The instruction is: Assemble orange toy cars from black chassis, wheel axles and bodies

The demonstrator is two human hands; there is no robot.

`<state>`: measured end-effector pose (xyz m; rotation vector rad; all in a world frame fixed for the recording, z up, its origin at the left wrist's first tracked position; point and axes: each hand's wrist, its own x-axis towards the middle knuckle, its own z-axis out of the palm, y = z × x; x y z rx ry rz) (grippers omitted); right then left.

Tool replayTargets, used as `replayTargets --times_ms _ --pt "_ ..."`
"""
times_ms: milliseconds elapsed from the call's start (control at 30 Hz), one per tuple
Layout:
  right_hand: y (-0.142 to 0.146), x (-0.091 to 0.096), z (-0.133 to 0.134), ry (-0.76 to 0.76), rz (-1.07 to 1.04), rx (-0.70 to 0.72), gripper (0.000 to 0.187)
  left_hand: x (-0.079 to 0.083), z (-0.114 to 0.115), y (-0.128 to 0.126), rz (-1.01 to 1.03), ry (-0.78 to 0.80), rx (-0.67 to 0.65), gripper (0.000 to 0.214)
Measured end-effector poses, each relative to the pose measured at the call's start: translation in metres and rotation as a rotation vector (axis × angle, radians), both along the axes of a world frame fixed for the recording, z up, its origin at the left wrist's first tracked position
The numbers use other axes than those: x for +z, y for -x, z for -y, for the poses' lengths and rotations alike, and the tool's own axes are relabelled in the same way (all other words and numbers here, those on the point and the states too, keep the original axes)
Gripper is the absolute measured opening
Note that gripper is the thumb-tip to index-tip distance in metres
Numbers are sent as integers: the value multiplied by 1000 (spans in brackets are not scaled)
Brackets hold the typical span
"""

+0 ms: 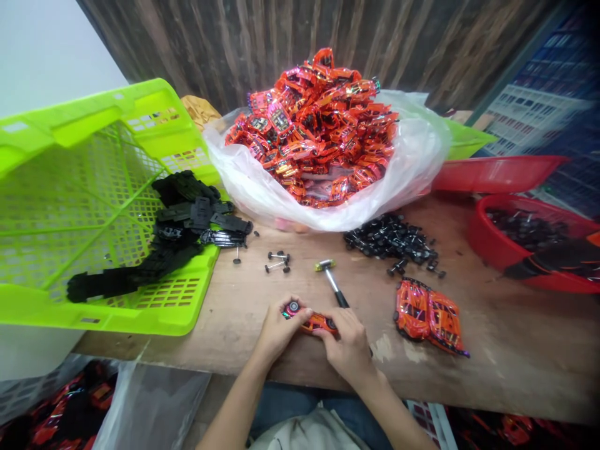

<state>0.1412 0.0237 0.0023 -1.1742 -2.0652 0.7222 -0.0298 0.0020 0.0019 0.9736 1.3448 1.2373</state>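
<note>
An orange toy car (pixel 316 322), turned on its side with wheels showing, is gripped between both hands close to the table's front edge. My left hand (pixel 280 325) has its fingers closed round the end with a grey-hubbed wheel. The other end is pinched by my right hand (pixel 345 340). Just beyond and partly under the right hand lies a small hammer (pixel 332 281) with a black handle and yellowish head. To the right, orange toy cars (pixel 426 315) sit side by side. A few loose wheel axles (pixel 278 261) lie behind the left hand.
A white plastic bag (pixel 328 215) heaped with orange car bodies stands at the back. Left, a tipped green basket (pixel 197 294) holds black chassis pieces (pixel 187 219). Black wheel axles (pixel 394 240) are piled right of centre. A red basin (pixel 482 244) with an electric screwdriver (pixel 553 259) is far right.
</note>
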Motion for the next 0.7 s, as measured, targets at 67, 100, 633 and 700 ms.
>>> replayTargets --times_ms 67,100,633,700 --pt "-4 4 -14 199 -48 -38 16 0 3 6 -46 -71 -54 60" --pt "-6 6 -23 310 -80 -48 19 0 4 9 -87 -128 -79 77" --pt "-5 9 8 -157 152 123 34 9 8 18 -505 -293 -225 30" --pt "0 5 7 -208 201 78 31 2 3 16 -423 -282 -212 35"
